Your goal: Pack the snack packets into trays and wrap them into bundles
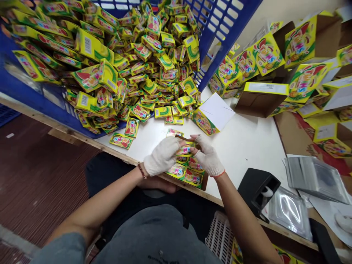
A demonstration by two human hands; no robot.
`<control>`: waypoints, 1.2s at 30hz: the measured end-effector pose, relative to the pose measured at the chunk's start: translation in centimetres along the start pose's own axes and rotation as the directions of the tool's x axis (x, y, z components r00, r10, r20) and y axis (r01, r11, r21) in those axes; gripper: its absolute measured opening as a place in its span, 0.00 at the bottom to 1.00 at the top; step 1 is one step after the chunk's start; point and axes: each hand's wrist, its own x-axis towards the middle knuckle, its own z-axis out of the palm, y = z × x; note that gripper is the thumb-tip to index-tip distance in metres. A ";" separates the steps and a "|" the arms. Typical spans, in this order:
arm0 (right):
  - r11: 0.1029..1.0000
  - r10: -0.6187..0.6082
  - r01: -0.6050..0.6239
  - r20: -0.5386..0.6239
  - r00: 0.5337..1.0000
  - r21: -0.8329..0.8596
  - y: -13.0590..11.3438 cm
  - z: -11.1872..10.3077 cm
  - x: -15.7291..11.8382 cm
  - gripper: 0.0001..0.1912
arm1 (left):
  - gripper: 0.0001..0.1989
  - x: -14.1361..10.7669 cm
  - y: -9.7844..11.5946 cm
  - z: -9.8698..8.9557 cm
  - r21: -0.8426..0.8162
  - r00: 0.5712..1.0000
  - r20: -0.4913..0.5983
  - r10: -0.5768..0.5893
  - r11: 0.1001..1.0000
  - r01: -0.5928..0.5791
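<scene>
At the table's front edge lies an open display box (205, 180) filled with small yellow-green candy packs (193, 176). My left hand (162, 157), in a white fingerless knit glove, reaches over the box's left side, its fingers closed on one small candy pack (186, 149) at the far end. From the right, my right hand (208, 154), gloved alike, pinches the same pack with thumb and forefinger near the box's far corner. The left fingertips are partly hidden. Just beyond the box lies another loose pack (175, 132).
A tipped blue crate (217, 35) spills a large heap of candy packs (148, 69) onto the white table (247, 143). A closed display box (214, 113) stands beyond my right hand. Empty display boxes (265, 99) pile up at right, near a black tape dispenser (257, 190) and clear plastic trays (316, 178).
</scene>
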 end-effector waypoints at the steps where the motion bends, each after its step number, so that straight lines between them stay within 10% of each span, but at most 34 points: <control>1: 0.999 -0.028 0.028 -0.016 0.999 -0.041 0.0 0.3 0.2 0.17 | 0.31 0.5 0.2 0.5 0.041 1.000 0.012 0.018 0.999 -0.018; 7: 0.972 0.032 -0.105 -0.322 0.946 -0.212 3.0 3.7 -0.2 0.14 | 0.39 0.8 0.2 2.3 0.253 0.958 0.046 -0.284 0.931 0.264; 11: 0.914 0.022 -0.148 -0.318 0.948 -0.378 3.8 4.4 -0.3 0.14 | 0.30 0.9 -3.5 -0.7 0.364 0.885 -0.033 -0.465 0.819 0.444; 16: 0.779 -0.018 -0.126 -0.223 0.975 -0.614 3.6 4.8 0.0 0.15 | 0.35 3.1 -10.7 -6.0 0.509 0.688 -0.241 -0.685 0.514 0.690; 21: 0.758 -0.130 0.038 -0.094 0.987 -0.652 4.0 6.1 -0.3 0.16 | 0.30 3.6 -11.9 -7.3 0.535 0.680 -0.253 -0.688 0.486 0.691; 24: 0.803 -0.143 0.089 -0.045 0.989 -0.589 3.4 5.9 -0.4 0.16 | 0.36 2.8 -9.8 -6.4 0.500 0.721 -0.284 -0.631 0.544 0.673; 30: 0.993 0.012 -0.031 -0.177 0.984 -0.110 -0.9 4.2 0.3 0.21 | 0.45 1.3 -2.0 -2.1 0.345 0.967 -0.129 -0.222 0.904 0.253; 36: 0.973 0.223 -0.217 0.084 0.971 -0.078 -1.7 -1.0 0.2 0.15 | 0.38 0.1 3.0 1.9 0.163 0.994 0.014 -0.112 0.981 0.108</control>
